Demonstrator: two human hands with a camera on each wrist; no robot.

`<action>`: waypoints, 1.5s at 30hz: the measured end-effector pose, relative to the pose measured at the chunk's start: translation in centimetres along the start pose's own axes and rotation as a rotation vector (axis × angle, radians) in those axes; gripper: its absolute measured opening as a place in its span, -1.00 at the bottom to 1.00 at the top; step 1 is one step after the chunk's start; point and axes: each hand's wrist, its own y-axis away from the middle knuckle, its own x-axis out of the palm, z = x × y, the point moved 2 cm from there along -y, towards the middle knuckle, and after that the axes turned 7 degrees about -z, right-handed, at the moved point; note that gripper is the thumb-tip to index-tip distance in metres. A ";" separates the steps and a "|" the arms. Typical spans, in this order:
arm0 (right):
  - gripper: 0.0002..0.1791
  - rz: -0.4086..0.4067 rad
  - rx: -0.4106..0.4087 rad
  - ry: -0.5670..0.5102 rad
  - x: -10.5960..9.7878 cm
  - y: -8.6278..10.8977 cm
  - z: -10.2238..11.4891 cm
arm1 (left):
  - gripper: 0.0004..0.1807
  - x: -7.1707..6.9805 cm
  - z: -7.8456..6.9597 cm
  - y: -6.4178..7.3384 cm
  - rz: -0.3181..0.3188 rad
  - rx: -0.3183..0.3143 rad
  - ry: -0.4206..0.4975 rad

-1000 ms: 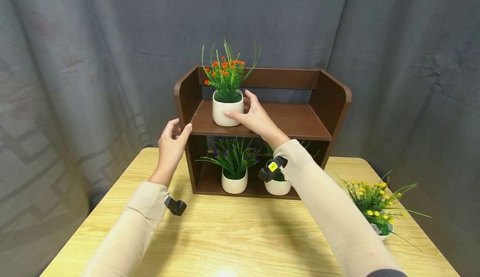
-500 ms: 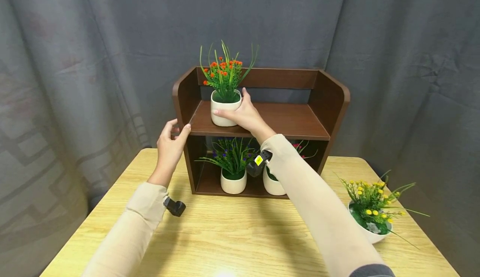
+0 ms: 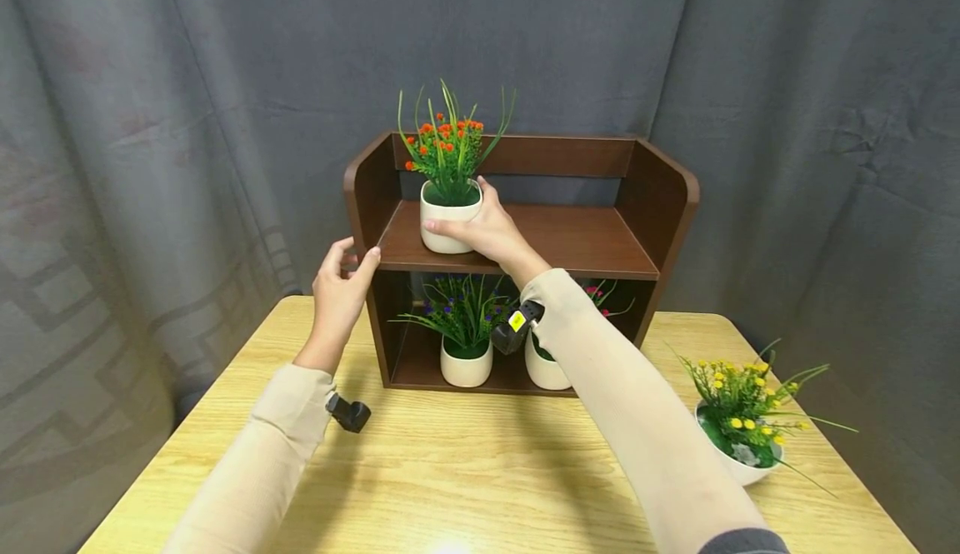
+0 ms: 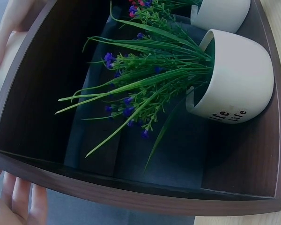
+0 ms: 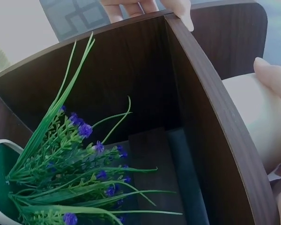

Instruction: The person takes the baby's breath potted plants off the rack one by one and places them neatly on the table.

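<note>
A potted plant with orange flowers and a squarish white pot point(image 3: 450, 211) is on the upper board of the dark brown two-tier shelf point(image 3: 577, 233), towards its left end. My right hand point(image 3: 495, 233) grips this pot from the right, thumb across the front; its other fingers are partly hidden behind the pot. At the shelf's left side panel, my left hand point(image 3: 341, 291) holds the edge, thumb at the front and fingers point(image 4: 21, 194) on the outside. Below, a purple-flowered potted plant point(image 3: 467, 362) stands in the lower tier. Beside it, a pink-flowered potted plant point(image 3: 549, 371) is partly covered by my right forearm.
A yellow-flowered plant in a white bowl-shaped pot point(image 3: 742, 466) stands on the wooden table point(image 3: 450, 454) at the right, near my right sleeve. Grey curtains point(image 3: 540, 46) hang behind the shelf and at both sides.
My right hand has moved a little left and closed further round the orange-flowered plant's pot. The pot itself shows hardly any shift against the shelf. My left hand has stayed at the shelf's edge.
</note>
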 end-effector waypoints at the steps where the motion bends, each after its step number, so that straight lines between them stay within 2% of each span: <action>1: 0.34 0.001 -0.003 -0.001 0.0 0.0 0.0 | -0.47 0.0 0.0 0.0 -0.001 0.001 0.000; 10: 0.34 0.008 -0.028 0.018 -0.5 0.5 0.1 | -0.47 0.0 0.0 -0.1 -0.007 -0.008 0.003; 24: 0.29 0.061 -0.073 -0.056 -1.4 2.8 0.5 | -0.46 -0.3 0.0 0.0 -0.004 -0.017 -0.003; 35: 0.29 0.069 -0.100 -0.018 -2.7 4.5 0.3 | -0.43 -0.2 -0.2 -0.1 0.015 -0.020 -0.009; 41: 0.26 0.089 -0.109 -0.003 -3.9 5.8 0.4 | -0.46 -0.2 -0.2 0.0 0.010 -0.013 -0.003; 45: 0.20 0.117 -0.109 -0.007 -5.1 7.6 1.6 | -0.45 -0.1 -0.1 0.1 0.007 -0.014 -0.003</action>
